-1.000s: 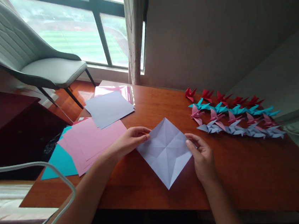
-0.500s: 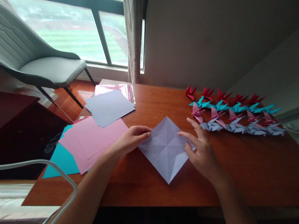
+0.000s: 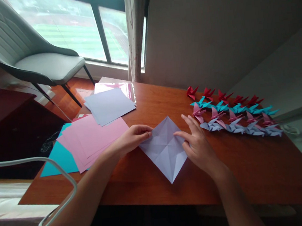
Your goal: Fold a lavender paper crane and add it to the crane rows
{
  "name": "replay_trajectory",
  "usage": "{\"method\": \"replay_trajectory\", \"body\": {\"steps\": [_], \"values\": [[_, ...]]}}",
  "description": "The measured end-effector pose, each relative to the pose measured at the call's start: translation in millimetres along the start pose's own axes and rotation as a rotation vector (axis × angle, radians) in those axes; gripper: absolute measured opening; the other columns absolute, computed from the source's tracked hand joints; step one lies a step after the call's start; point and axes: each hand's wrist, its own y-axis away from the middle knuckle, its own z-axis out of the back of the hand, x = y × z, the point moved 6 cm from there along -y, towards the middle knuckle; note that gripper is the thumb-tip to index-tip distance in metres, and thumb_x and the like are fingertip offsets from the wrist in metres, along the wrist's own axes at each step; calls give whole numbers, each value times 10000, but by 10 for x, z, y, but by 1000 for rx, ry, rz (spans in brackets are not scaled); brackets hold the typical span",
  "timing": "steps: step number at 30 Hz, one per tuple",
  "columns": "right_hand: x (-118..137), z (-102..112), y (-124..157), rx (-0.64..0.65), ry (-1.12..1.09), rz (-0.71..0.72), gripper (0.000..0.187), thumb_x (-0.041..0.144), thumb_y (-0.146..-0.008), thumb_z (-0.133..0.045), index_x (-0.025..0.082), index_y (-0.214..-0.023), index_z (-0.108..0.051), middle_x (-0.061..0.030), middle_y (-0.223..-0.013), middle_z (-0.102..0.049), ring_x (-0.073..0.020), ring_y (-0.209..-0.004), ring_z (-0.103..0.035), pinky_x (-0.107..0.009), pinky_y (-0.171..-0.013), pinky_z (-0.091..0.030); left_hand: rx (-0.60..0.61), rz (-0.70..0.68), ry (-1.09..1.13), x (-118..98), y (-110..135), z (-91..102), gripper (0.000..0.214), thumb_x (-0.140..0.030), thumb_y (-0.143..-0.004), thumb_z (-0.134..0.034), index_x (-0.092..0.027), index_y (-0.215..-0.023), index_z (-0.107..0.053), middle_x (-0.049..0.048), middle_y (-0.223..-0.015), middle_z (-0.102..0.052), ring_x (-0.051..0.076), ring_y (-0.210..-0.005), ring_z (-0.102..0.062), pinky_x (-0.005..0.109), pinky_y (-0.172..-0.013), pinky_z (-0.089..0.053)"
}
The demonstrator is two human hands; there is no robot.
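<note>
On the counter (image 3: 162, 95), the left hand (image 3: 135, 138) is gripping a creased white paper (image 3: 166, 158) near its left corner. The right hand (image 3: 200, 148) is resting spread fingers on its right side.

Creased Pale Paper (image 3: 166, 156) Set Cornerwise Over the Desk (image 3: 254, 174)

The paper is square, a whitish lavender, opened out nearly flat and turned like a diamond: one corner points toward the desk's near edge, the opposite one away. Fold lines radiate from its middle like a star, leaving shallow facets of lighter and darker tone. Its right corner is hidden.
</note>
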Motion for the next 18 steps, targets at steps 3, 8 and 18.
{"method": "replay_trajectory", "body": {"steps": [3,8,18], "values": [[-69,-5,61,-5,-13,-11,441,28,-777,-496,248,-1076,-734,-19,-1634,-267,-347,-1497,-247,-610,-1161,-321,5,-5,2,15,-7,1,381,-458,-750,-747,-146,-968,-760,77,-936,-757,193,-795,-653,275,-701,-468],[-63,-21,95,-6,-44,-4,437,28,-778,-497,252,-1069,-734,-13,-1629,-279,-334,-1499,-248,-596,-1174,-316,4,-22,-14,49,-29,21,381,-462,-766,-734,-152,-988,-758,81,-963,-756,203,-814,-658,278,-705,-477],[-42,-19,181,-17,-80,-22,443,33,-793,-482,251,-1097,-718,-23,-1614,-313,-318,-1496,-262,-589,-1181,-317,-1,-17,-14,51,-24,45,402,-475,-772,-732,-156,-1015,-757,81,-966,-757,213,-822,-667,281,-714,-481]]}}
